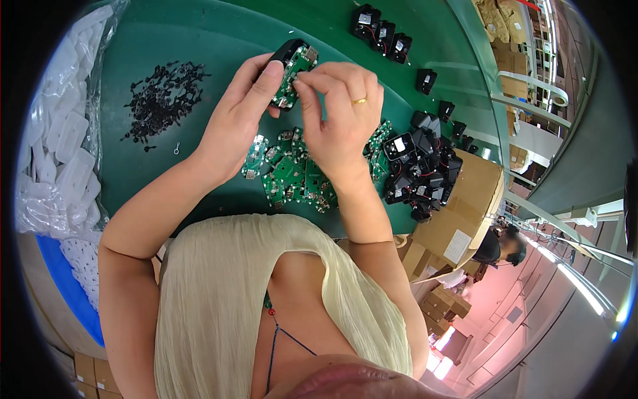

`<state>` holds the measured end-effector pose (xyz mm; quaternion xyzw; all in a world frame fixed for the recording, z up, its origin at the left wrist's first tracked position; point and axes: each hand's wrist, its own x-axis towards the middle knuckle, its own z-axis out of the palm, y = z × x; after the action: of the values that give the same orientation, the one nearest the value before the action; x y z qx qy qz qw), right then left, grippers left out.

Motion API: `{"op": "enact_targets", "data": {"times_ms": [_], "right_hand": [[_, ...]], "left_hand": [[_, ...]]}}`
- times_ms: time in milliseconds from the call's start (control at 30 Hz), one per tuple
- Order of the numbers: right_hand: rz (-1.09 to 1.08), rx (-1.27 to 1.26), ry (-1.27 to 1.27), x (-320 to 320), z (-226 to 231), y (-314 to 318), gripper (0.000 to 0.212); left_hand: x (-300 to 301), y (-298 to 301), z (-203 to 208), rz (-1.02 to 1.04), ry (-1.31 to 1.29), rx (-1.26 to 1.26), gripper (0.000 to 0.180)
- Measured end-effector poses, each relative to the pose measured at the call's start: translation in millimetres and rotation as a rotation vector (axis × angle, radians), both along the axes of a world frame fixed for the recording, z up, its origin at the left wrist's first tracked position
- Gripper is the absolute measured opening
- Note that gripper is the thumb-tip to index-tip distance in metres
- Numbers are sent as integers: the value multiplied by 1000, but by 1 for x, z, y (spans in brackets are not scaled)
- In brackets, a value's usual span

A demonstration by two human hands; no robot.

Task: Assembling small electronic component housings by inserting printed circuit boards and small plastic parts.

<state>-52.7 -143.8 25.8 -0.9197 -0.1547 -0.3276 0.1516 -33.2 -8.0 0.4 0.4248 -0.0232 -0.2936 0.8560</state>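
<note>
Over the far part of the green worktop, near its middle, a black case with a green circuit board set in its open face is held up and tilted. The left hand has its grip closed around the case, thumb laid along the near side and fingers wrapped behind. The right hand, with a gold ring on one finger, comes in from the other side; its thumb and forefinger tips are close together at the board. Whether this grip pinches something small, I cannot tell.

Below the hands lies a loose heap of green boards, partly hidden by the right wrist. To the right of it, black cases with red wires are piled up, just beside an open cardboard box. More black cases stand in a row toward the far edge. On the left, small black parts are spread in a patch, with a little metal piece near its lower end. Beyond them, at the left edge, a clear plastic bag holds whitish translucent pieces.
</note>
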Motion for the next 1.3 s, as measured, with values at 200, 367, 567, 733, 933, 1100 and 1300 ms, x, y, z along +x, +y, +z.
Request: {"op": "enact_targets", "data": {"times_ms": [200,367,567,733,933,1100,1300], "right_hand": [[-11,-18,-4,1,2,2,15],[53,-119,27,1,7,1,16],[94,-129,33,1,3,-6,26],[137,828,478,-9,-10,3,48],[194,988,703,-12,-11,-1,44],[193,994,692,-12,-12,2,42],[242,814,684,0,-12,-14,43]], "left_hand": [[-4,-2,0,75,-65,58,39],[-3,-2,-4,59,-132,68,38],[19,7,-14,-1,-390,348,34],[24,8,-6,41,-260,193,35],[19,6,-6,16,-431,257,35],[13,5,-6,90,-459,275,31],[30,10,-5,127,-978,791,25]]}}
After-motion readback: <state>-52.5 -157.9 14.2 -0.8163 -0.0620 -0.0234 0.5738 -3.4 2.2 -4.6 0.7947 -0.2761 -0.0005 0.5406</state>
